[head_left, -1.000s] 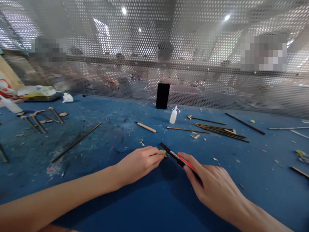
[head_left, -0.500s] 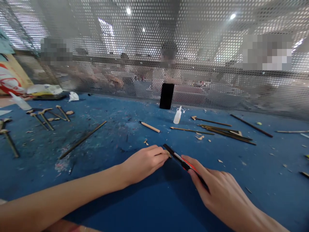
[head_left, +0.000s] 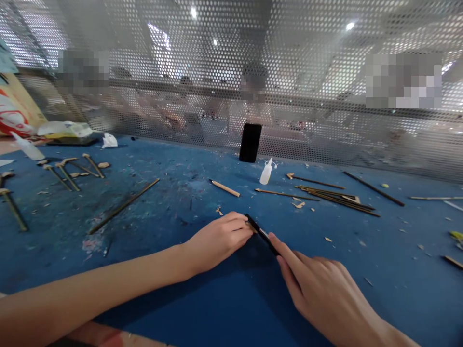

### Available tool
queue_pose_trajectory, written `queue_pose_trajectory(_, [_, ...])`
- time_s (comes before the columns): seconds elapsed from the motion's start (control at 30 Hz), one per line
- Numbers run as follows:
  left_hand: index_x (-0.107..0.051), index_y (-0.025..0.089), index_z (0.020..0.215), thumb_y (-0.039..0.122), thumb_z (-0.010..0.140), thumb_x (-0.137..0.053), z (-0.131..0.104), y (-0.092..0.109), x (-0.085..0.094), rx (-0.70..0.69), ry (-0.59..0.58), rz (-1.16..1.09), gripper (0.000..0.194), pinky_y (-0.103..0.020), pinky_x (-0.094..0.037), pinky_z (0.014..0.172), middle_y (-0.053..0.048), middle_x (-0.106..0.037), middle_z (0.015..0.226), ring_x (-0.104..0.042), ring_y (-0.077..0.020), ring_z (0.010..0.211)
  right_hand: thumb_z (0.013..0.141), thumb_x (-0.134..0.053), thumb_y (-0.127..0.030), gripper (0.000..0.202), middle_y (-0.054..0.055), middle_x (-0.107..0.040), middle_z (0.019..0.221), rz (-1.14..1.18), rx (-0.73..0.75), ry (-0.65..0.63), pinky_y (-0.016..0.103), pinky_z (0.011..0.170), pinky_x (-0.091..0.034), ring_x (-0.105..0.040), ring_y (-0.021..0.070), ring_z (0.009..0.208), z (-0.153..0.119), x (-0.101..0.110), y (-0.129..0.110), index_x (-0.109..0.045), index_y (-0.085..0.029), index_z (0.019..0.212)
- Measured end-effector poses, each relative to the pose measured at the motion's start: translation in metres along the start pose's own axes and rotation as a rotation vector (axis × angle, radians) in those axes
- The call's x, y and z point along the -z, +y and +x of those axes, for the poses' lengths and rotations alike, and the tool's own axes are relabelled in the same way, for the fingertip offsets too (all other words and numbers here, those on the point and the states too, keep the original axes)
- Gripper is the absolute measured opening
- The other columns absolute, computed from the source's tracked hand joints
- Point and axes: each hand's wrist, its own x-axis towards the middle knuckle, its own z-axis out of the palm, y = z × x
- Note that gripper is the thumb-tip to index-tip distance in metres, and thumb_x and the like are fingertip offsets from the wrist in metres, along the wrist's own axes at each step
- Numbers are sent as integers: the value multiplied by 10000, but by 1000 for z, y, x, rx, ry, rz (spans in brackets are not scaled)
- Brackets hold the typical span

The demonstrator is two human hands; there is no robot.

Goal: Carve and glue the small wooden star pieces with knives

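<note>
Your left hand (head_left: pixel 220 242) pinches a small wooden piece (head_left: pixel 251 225) over the blue table (head_left: pixel 217 308), toward its near edge. Your right hand (head_left: pixel 321 284) grips a black cutter (head_left: pixel 269 244), its front end beside this piece; whether they touch, one cannot tell. At the far edge stands a black phone (head_left: pixel 250 143).

No words or numbers can be read; the red-and-white print (head_left: pixel 13 119) on the tan package (head_left: pixel 28 102) at left is illegible.

Two hands (head_left: pixel 220 243) (head_left: pixel 321 294), one cutter knife (head_left: pixel 263 234), one pencil (head_left: pixel 225 188), one phone (head_left: pixel 250 143) — two squeeze bottles (head_left: pixel 265 173) (head_left: pixel 29 147)
</note>
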Motion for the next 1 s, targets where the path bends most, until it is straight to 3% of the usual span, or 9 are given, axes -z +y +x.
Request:
queue_pose_trajectory(0.27, [-644, 71, 1192, 113, 1033, -494, 3, 8, 5, 51, -181, 91, 223, -352, -591, 924, -102, -704, 1093, -662, -243, 1035, 1022, -420, -215, 503, -2, -761, 724, 29, -67, -106, 291, 447, -361, -675, 188, 463, -12, -2, 0, -469, -230, 1523])
queue_pose_trajectory(0.4, [-633, 53, 1215, 80, 1014, -493, 3, 9, 8, 51, -224, 105, 247, -357, -577, 961, -113, -699, 1113, -650, -247, 1051, 1012, -408, -224, 529, 27, -745, 693, 41, -141, -163, 266, 455, -391, -676, 191, 479, -22, 1, -7, -480, -294, 1531])
queue_pose_trajectory(0.57, [-621, 64, 1225, 69, 1011, -496, -1, 5, 4, 29, -204, 73, 248, -352, -557, 995, -100, -697, 1149, -647, -240, 1096, 1012, -402, -240, 534, 37, -736, 677, 39, -149, -186, 274, 433, -387, -657, 202, 449, -28, 5, -9, -480, -317, 1535])
queue_pose_trajectory(0.77, [-652, 104, 1155, 110, 1034, -493, -3, 1, 1, 50, -165, 59, 200, -340, -572, 922, -89, -706, 1123, -671, -222, 1042, 1046, -367, -259, 507, 49, -759, 740, 40, -157, -221, 262, 458, -390, -703, 208, 528, -17, 4, -8, -471, -308, 1540])
queue_pose_trajectory(1.0, [-638, 107, 1121, 100, 1027, -487, 0, 4, 4, 59, -202, 79, 178, -344, -556, 902, -71, -678, 1059, -640, -226, 982, 1044, -382, -243, 515, 45, -746, 718, 59, -168, -230, 247, 465, -366, -695, 195, 527, -11, 0, -7, -448, -296, 1552])
